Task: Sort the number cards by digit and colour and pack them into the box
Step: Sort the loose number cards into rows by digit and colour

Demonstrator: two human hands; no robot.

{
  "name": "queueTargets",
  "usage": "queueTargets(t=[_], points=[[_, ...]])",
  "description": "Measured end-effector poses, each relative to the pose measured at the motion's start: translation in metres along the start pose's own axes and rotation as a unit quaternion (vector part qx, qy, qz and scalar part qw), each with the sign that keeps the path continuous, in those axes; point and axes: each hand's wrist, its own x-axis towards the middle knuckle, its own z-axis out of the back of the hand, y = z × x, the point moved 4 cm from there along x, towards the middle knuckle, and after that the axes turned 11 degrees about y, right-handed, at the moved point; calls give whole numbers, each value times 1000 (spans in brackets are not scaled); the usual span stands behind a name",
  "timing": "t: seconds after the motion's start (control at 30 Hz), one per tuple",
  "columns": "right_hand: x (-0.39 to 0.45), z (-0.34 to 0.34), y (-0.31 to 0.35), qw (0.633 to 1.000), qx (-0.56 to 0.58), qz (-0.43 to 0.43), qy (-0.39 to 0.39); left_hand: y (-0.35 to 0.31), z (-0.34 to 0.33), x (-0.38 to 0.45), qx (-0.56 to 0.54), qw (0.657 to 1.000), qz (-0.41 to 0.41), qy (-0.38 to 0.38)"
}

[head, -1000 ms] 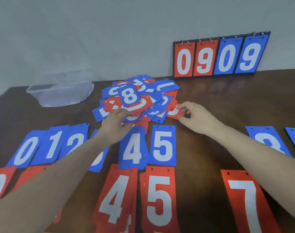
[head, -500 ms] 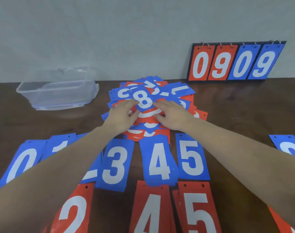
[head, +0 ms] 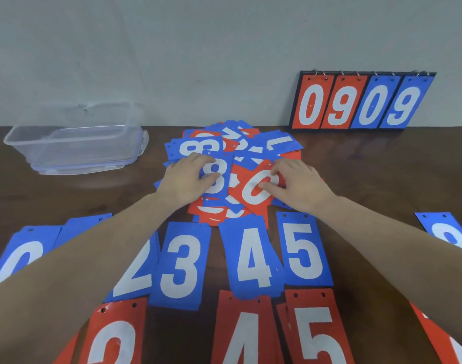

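Observation:
A loose heap of red and blue number cards (head: 274,145) lies at the table's middle back. My left hand (head: 188,179) pinches a blue 8 card (head: 219,177) on top of the heap. My right hand (head: 295,183) grips a tilted red 0 card (head: 253,190) beside it. Sorted blue cards lie in a row nearer me: 0 (head: 19,256), 2 (head: 138,274), 3 (head: 181,266), 4 (head: 251,256), 5 (head: 302,248). A second row of red cards, 2 (head: 111,337), 4 (head: 244,332) and 5 (head: 316,329), runs along the near edge.
A clear plastic box (head: 74,145) stands empty at the back left. A black flip scoreboard (head: 361,101) reading 0909 leans on the wall at the back right. More sorted cards, a blue one (head: 445,232) and a red one (head: 445,340), lie at the right.
Both hands moved onto the heap. The left hand took hold of the blue 8 and the right hand pulled up a red 0. The view tilted down and closer.

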Motion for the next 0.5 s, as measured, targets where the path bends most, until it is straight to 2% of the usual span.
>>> queueTargets(t=[0.1, 0.2, 0.37, 0.5], points=[[2, -7, 5, 991, 109, -77, 7, 2, -8, 4, 6, 998, 23, 62], [4, -18, 6, 993, 70, -81, 40, 6, -18, 6, 48, 994, 16, 99], [8, -15, 4, 993, 72, -88, 36, 5, -17, 7, 54, 994, 20, 90], [3, -10, 10, 994, 7, -105, 1, -5, -10, 1, 55, 994, 32, 89]])
